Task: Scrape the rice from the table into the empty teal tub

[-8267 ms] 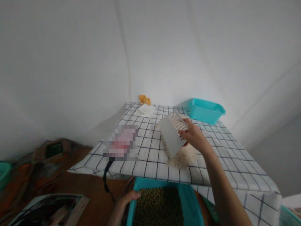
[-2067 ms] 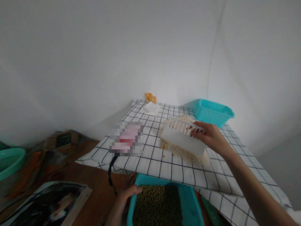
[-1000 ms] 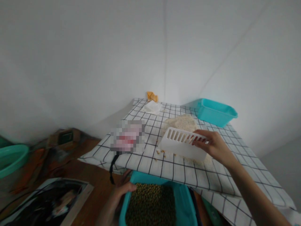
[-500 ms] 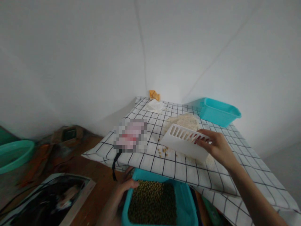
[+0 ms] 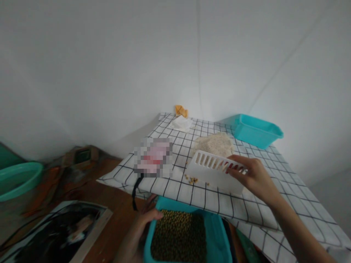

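My right hand [image 5: 251, 175] grips the slotted top edge of a white plastic basket [image 5: 210, 175], which stands tilted on the checked cloth. Some red shows through its slots, though I cannot make out what it is. Behind the basket lies a heap of pale grain [image 5: 215, 142]. Several yellowish beans [image 5: 192, 180] are scattered at its near left corner. Below the table edge, my left hand [image 5: 145, 221] holds the left rim of a turquoise tub [image 5: 218, 233], thumb over the edge. Green and yellowish beans [image 5: 179, 233] fill much of that tub.
Another turquoise tub [image 5: 257, 129] stands at the back right of the checked cloth [image 5: 175, 182]. A white cloth [image 5: 181, 123] and an orange cloth [image 5: 181, 111] lie at the back. A blurred-out pinkish object [image 5: 155, 157] with a black strap is at left. A green basin [image 5: 20, 179] sits far left.
The white basket's slotted top has tipped lower toward me, with my right hand still on it. More of the grain heap shows behind it. My left hand stays on the tub.
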### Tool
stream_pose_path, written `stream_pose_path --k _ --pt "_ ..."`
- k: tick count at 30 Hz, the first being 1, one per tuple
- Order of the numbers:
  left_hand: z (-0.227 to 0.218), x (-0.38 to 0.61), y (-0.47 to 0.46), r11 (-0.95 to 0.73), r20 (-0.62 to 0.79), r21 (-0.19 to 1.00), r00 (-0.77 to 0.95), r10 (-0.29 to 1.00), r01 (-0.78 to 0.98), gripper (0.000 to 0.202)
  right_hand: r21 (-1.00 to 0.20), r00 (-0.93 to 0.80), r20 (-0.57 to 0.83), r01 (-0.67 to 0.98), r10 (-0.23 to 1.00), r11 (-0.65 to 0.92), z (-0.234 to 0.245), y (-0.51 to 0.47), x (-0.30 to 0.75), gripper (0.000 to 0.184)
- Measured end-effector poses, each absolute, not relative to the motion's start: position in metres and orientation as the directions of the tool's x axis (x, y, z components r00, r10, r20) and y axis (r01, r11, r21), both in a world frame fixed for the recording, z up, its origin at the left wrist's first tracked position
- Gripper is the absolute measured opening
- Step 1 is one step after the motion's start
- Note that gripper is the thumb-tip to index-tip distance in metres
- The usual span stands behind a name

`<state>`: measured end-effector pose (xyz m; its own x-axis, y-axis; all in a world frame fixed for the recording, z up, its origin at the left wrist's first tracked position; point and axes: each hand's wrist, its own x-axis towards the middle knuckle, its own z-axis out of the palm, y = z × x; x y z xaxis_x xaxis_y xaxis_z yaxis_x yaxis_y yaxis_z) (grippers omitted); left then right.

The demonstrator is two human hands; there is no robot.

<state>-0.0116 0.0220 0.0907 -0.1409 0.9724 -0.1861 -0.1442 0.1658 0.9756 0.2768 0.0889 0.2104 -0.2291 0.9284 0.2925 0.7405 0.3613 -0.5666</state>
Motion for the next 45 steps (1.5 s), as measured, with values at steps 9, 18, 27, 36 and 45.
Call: stream_pose_path --k 9,18,27,36,45 --pt "0.032 -0.036 0.029 0.328 -0.337 0.939 -0.086 0.938 -0.101 0.027 -0.569 -0.258 0.276 0.733 0.926 0.374 0.209 0.087 0.271 0.012" --pt "0.048 -0.027 0.028 0.414 -0.411 0.878 0.065 0.91 -0.239 0.02 -0.575 -0.268 0.271 0.726 0.925 0.378 0.208 0.082 0.27 0.011" --pt "0.046 -0.023 0.018 0.379 -0.386 0.864 0.047 0.921 -0.333 0.027 -0.588 -0.26 0.273 0.717 0.926 0.375 0.205 0.081 0.268 0.011" --pt "0.043 -0.021 0.022 0.441 -0.43 0.84 0.109 0.896 -0.314 0.029 -0.632 -0.251 0.223 0.698 0.942 0.336 0.208 0.073 0.259 0.011" --pt "0.039 -0.024 0.023 0.424 -0.414 0.864 0.095 0.905 -0.27 0.031 -0.652 -0.261 0.222 0.677 0.939 0.342 0.207 0.07 0.261 0.013"
